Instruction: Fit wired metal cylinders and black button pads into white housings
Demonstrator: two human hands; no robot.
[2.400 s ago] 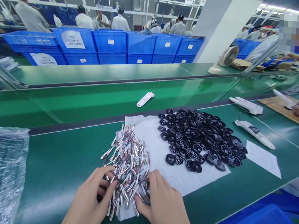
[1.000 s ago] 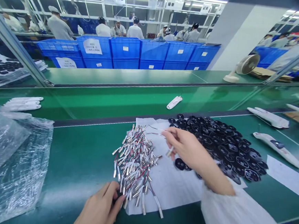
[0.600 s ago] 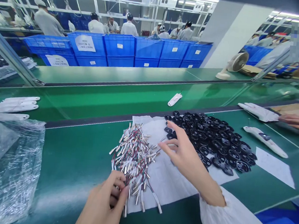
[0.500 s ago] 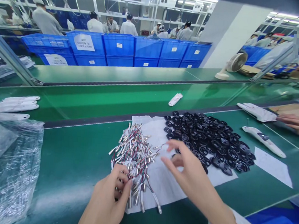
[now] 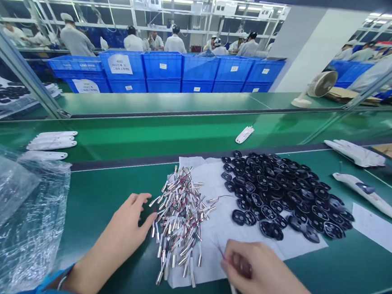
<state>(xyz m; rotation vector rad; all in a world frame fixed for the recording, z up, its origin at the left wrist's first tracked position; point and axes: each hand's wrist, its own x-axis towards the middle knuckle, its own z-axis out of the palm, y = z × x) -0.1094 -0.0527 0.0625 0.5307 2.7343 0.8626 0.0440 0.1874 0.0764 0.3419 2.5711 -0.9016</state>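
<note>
On green assembly desk [image 5: 111,190], white paper sheet [image 5: 208,252] is spread; wired metal cylinders [image 5: 179,222] are heaped on it, long axes scattered. Grip of left hand [image 5: 117,233] is now released, fingers open just beside heap. Right hand [image 5: 250,271] is drawn back to sheet's near edge, grip pinched on one cylinder [image 5: 233,291], tip pointed down toward body.

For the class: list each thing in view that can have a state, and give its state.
left hand: open, empty, beside the heap
right hand: closed, pinching a wired cylinder
wired cylinders: loose heap, tangled, on paper
black parts: loose heap, on paper
paper sheet: flat, slightly creased
plastic bag: crumpled
</note>
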